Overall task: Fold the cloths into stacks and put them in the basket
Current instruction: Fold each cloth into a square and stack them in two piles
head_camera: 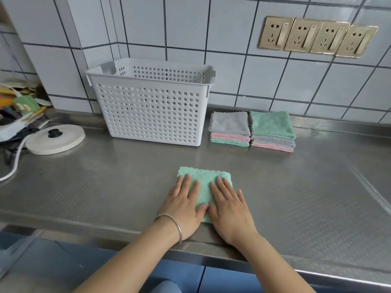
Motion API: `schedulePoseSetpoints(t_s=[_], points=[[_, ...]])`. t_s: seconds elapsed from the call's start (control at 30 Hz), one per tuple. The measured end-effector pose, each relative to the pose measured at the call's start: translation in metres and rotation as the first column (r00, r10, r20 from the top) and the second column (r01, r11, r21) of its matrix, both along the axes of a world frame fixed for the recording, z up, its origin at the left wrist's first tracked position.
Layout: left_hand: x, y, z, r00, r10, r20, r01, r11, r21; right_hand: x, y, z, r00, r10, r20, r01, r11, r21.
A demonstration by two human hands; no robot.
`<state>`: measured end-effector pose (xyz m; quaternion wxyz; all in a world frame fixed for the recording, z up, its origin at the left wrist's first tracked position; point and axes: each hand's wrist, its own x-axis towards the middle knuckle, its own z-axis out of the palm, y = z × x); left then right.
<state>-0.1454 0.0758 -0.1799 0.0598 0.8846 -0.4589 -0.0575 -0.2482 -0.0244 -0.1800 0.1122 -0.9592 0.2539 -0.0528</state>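
While both palms lie flat on the green cloth (204, 182), press out from the middle so the fold sets square and its edges line up. Your left hand (183, 208) and right hand (229, 210) rest side by side, fingers straight and spread, thumbs nearly touching; neither grip holds anything. That cloth sits at the near edge of the steel surface (296, 187). Two folded stacks, the grey-topped stack (230, 129) and green-topped stack (272, 130), wait just right of the white basket (151, 111).
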Motion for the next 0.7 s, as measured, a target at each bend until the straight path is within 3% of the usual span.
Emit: schedulePoseSetpoints(t_s=[0.2,0.3,0.5,0.7], points=[[0.000,0.003,0.002,0.998,-0.048,0.038,0.050,0.998,-0.039,-0.002,0.000,0.005,0.998,0.017,0.066,-0.020,0.998,0.055],[0.005,0.004,-0.006,0.998,-0.035,0.059,0.039,0.997,-0.066,0.001,-0.007,-0.003,0.994,0.039,0.101,-0.034,0.998,-0.058],[0.008,0.009,-0.026,0.993,-0.084,0.081,0.095,0.986,-0.140,0.006,-0.011,-0.028,0.968,0.035,0.249,-0.028,0.999,-0.032],[0.012,0.001,-0.023,0.997,-0.069,0.041,0.071,0.995,-0.067,0.014,-0.015,-0.030,0.986,0.007,0.169,-0.010,1.000,0.015]])
